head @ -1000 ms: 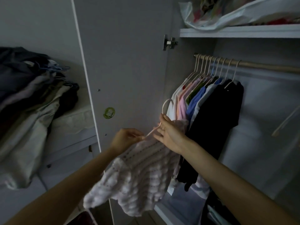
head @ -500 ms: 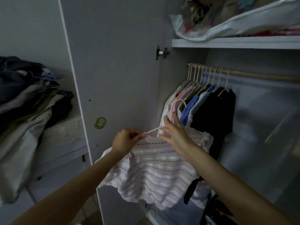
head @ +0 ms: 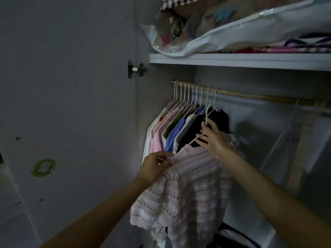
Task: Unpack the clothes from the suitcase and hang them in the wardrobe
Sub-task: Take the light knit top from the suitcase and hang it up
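A pale pink knitted top (head: pixel 186 190) with dotted stripes hangs on a cream hanger (head: pixel 198 137). My right hand (head: pixel 213 138) grips the hanger just below its hook, in front of the black garment (head: pixel 219 119). My left hand (head: pixel 155 166) pinches the top's left shoulder at the hanger's end. The hanger's hook sits a little below the wooden rail (head: pixel 250 96). Several clothes on cream hangers (head: pixel 179 126) hang at the rail's left end. The suitcase is out of view.
The open wardrobe door (head: pixel 71 104) stands at the left with a green sticker (head: pixel 43 167). A shelf (head: pixel 240 60) above the rail carries a plastic bag of fabrics (head: pixel 232 27). Empty hangers (head: pixel 302 138) dangle at the rail's right part. Dark items lie on the wardrobe floor.
Both hands have raised the pink top up and to the right, from beside the door to in front of the black garment near the rail. The view has turned toward the wardrobe.
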